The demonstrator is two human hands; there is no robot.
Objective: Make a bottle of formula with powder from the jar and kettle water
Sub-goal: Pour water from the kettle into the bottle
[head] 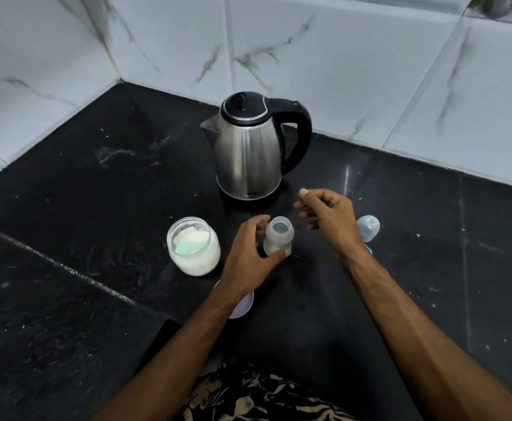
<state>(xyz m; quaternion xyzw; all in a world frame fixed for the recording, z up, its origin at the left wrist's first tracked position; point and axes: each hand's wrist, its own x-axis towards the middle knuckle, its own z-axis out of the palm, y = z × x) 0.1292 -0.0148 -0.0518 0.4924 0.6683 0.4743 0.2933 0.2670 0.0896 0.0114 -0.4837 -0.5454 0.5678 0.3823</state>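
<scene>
A clear baby bottle (pixel 279 237) stands open and upright on the black counter (pixel 96 192). My left hand (pixel 250 253) holds it, thumb in front and fingers behind. My right hand (pixel 327 221) hovers just right of the bottle's mouth with fingers loosely curled and nothing visible in them. An open glass jar (pixel 193 246) of white powder, with a pale scoop lying in it, stands left of the bottle. Behind them is the steel kettle (pixel 250 150), lid closed, black handle to the right.
The bottle's clear cap (pixel 368 227) lies to the right behind my right wrist, with a bit of blue beside it. A white lid (pixel 242 305) lies partly under my left forearm. Marble-patterned tiled walls close the corner behind the kettle.
</scene>
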